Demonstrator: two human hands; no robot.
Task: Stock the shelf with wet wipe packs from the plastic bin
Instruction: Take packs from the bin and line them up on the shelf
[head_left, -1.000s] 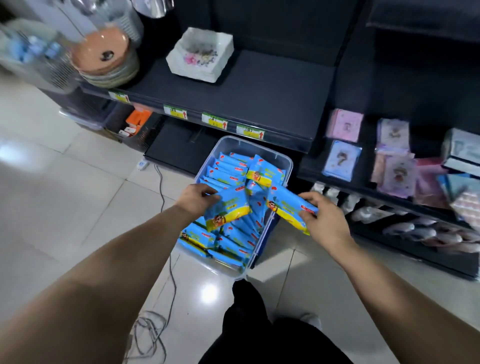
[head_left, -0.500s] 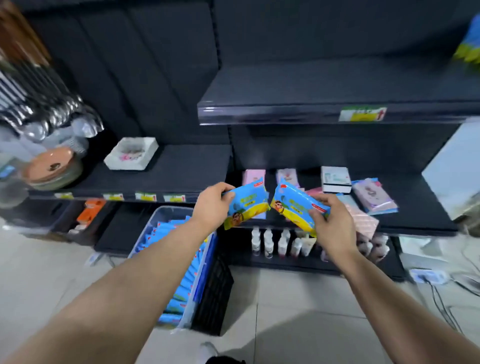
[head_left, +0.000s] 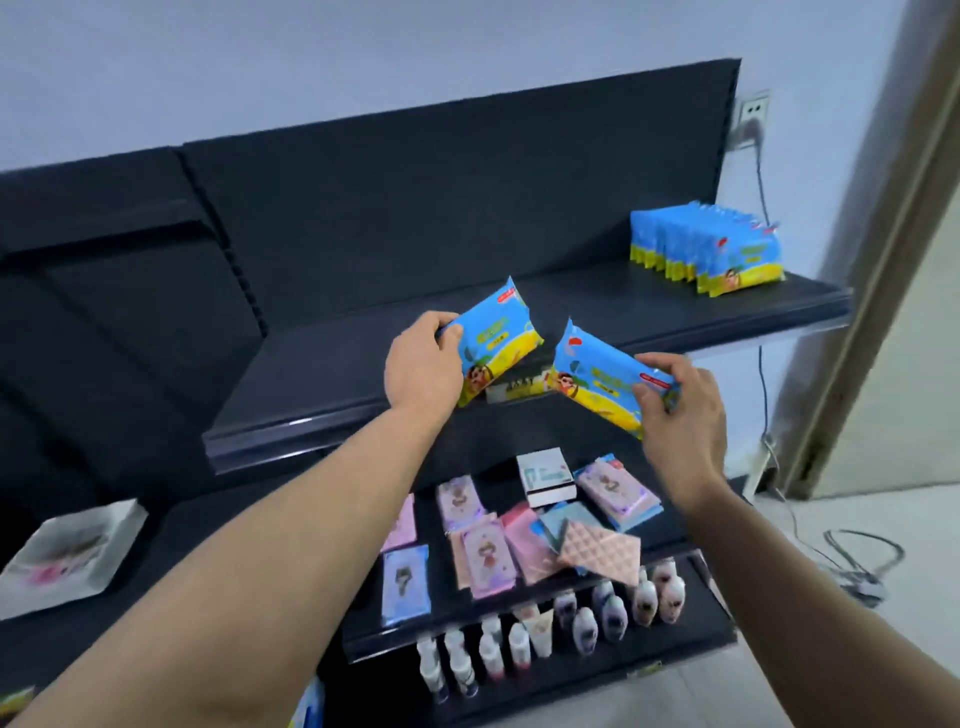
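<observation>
My left hand (head_left: 423, 364) grips a blue and yellow wet wipe pack (head_left: 500, 340) by its left end, held tilted above the front of the dark top shelf (head_left: 332, 374). My right hand (head_left: 680, 410) holds a second wet wipe pack (head_left: 597, 379) by its right end, just in front of the shelf's edge. A row of several identical packs (head_left: 711, 252) stands upright at the far right of the same shelf. Only a blue sliver of the plastic bin's contents (head_left: 306, 706) shows at the bottom edge.
The shelf below holds pink and blue card packs (head_left: 483, 556) and a small white box (head_left: 545, 475); small bottles (head_left: 587, 623) line the shelf under that. A white dish (head_left: 67, 556) sits lower left. Cables (head_left: 852, 561) lie on the floor at right, near a door frame (head_left: 883, 260).
Both hands have lifted their packs from the bin, past the middle shelf, up to the top shelf. My view has swung up and right, so the bin is nearly out of sight.
</observation>
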